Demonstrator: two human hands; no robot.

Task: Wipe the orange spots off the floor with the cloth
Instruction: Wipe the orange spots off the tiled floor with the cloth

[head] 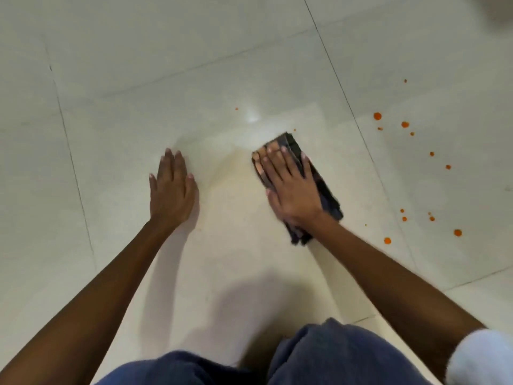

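The cloth [298, 187] is lying on the floor [138, 79], right of the middle of the view, running from far-left to near-right. The right hand [290, 187] is lying flat on top of the cloth, its fingers pointing away from the person. The left hand [172, 190] is resting flat on the bare floor, well apart to the left of the cloth. The spots [405, 124] are lying scattered on the floor to the right of the cloth, beyond a tile joint [361, 129] that is running between them. Two small specks are sitting just beyond the cloth's far end. The person's knees [319, 357] are sitting nearest the camera, behind both hands.
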